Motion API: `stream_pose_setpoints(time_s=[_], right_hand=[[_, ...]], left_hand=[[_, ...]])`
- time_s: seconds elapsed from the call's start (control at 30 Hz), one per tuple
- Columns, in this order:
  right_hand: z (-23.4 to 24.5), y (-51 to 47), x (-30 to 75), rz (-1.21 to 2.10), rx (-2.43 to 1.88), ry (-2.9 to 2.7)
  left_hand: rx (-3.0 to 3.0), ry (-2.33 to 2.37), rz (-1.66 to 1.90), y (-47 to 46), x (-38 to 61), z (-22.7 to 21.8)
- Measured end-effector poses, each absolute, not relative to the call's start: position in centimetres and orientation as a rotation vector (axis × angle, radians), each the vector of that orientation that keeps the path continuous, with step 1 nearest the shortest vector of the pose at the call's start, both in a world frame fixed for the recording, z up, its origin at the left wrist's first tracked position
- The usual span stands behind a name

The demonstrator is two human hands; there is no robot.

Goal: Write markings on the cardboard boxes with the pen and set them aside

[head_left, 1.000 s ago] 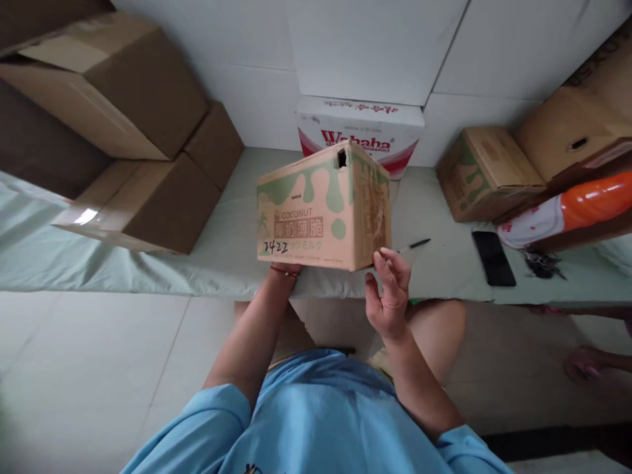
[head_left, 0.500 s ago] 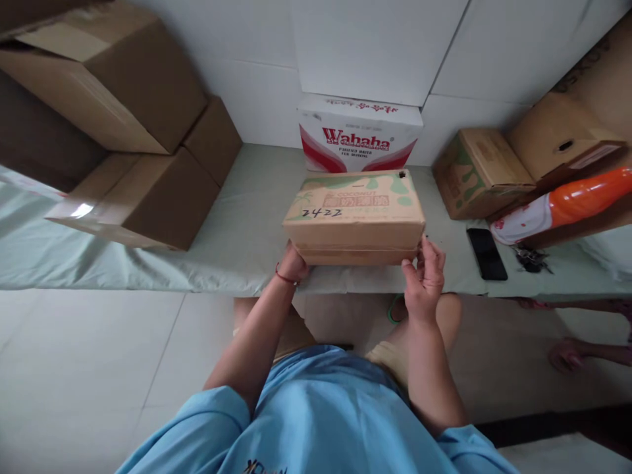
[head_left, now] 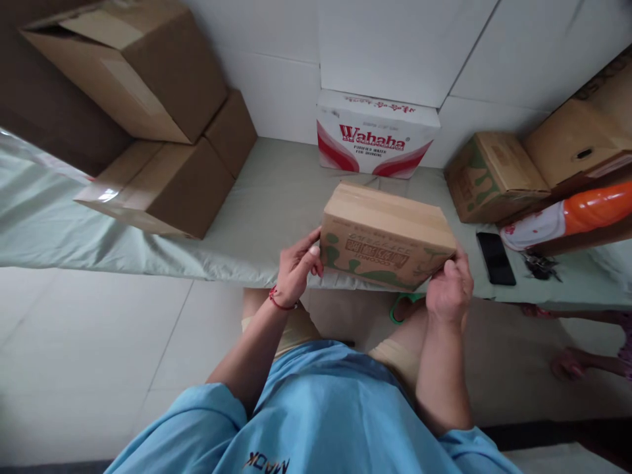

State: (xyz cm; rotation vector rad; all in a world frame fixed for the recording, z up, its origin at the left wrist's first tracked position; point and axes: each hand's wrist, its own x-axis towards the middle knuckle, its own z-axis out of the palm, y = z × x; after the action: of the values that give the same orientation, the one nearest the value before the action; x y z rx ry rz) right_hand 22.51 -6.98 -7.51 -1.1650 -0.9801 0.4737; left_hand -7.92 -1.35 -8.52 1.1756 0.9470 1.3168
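A brown cardboard box (head_left: 388, 237) with green splashes and upside-down print is tilted at the front edge of the cloth-covered table. Its plain long side faces up and its printed face is turned towards me. My left hand (head_left: 296, 268), with a red cord bracelet at the wrist, holds the box's left end, fingertips at its side and thumb in front. My right hand (head_left: 450, 289) grips the lower right corner, its thumb on the near side and some fingers hidden behind the cardboard. Whether the box's underside touches the table is hidden.
A white and red Wahaha box (head_left: 375, 141) stands against the wall. Stacked brown boxes (head_left: 168, 191) are on the left. To the right are a smaller printed box (head_left: 494, 178), a black phone (head_left: 496, 258), keys (head_left: 540, 265) and an orange-and-white bottle (head_left: 582, 214). Another person's hand (head_left: 567, 363) shows at lower right.
The box has been turned over, so the face marked 2422 no longer shows and a green-printed face points at me. My left hand has come up from the lower left corner to the left end.
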Motion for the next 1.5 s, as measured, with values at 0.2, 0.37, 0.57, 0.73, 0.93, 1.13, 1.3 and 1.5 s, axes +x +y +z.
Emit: stream_pose_setpoints(time_s=[0.2,0.37,0.57,0.73,0.93,1.13,1.3,1.5], right_hand=[[-7.2,-7.5,23.1,0.548,-1.158,-0.995],[-8.5,-7.5,22.4,0.607,-1.138,-1.028],[-11.9,-8.6,21.4,0.657,-1.284,-0.966],[-13.7,-9.7,21.0,0.712,-1.356,-0.909],[-14.6,-9.5,23.0,0.645,-1.354,-0.614],[-14.0,-9.7,23.4,0.698,-1.291,-0.623],[-11.1,-11.1,22.9,0.601,-1.305,-0.670],[-7.6,-11.9,22.3,0.493,-1.305,-0.896]], left_hand=[[1.202,0.901,1.279,-1.9,-8.1,-9.1],[1.092,0.967,1.340,-1.1,-7.3,-10.4],[1.173,1.221,1.409,0.1,-6.3,-12.3],[1.156,1.086,1.346,-0.3,-6.1,-12.4],[1.728,0.931,1.316,-3.5,-6.2,-7.2],[2.112,0.774,1.498,-5.4,-4.2,-3.8],[1.997,0.845,1.575,-4.7,-5.4,-4.9],[1.523,0.860,1.605,-3.6,-6.6,-6.5]])
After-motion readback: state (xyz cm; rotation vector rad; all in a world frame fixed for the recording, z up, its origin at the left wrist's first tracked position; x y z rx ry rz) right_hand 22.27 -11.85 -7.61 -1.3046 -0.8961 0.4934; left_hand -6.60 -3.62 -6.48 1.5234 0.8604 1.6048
